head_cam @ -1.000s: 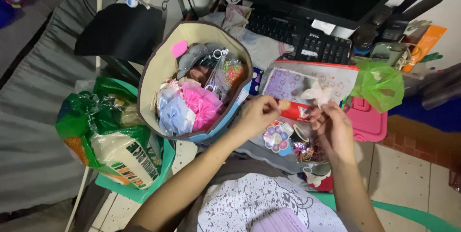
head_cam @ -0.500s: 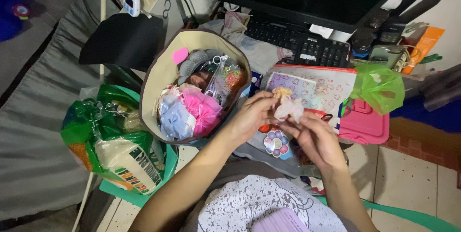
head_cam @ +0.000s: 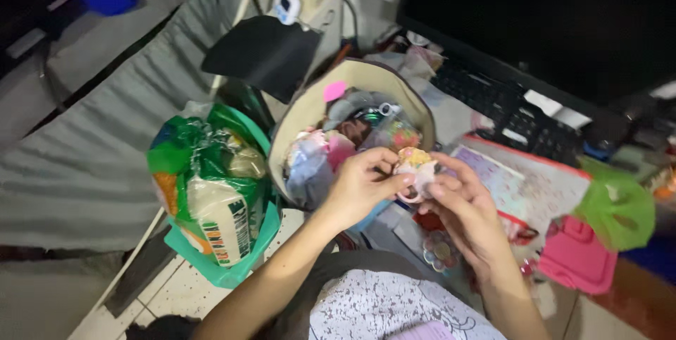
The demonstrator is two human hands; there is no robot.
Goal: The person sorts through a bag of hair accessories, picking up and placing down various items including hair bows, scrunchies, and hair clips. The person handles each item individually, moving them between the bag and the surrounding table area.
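A small pale trinket [head_cam: 415,168] with a yellow-pink top is held up in both hands at frame centre, over the lap, likely for a close look. Left hand [head_cam: 362,184] fingers are curled, thumb and forefinger pinching its left side; right hand [head_cam: 461,206] fingers are pressed on its right side and underneath, so it is steadied from both sides. A round fabric bin [head_cam: 303,111] full of hair bows and bright bits stands at 11 o'clock of the hands, within reach. A green bag [head_cam: 211,185] with a rice sack is seen at 9 o'clock. Keyboard [head_cam: 507,104] at 1 o'clock, under a dark monitor [head_cam: 549,23]. Pink box [head_cam: 577,259] and green plastic [head_cam: 620,206] lie at 3 o'clock, a flower palette [head_cam: 440,250] below the right hand
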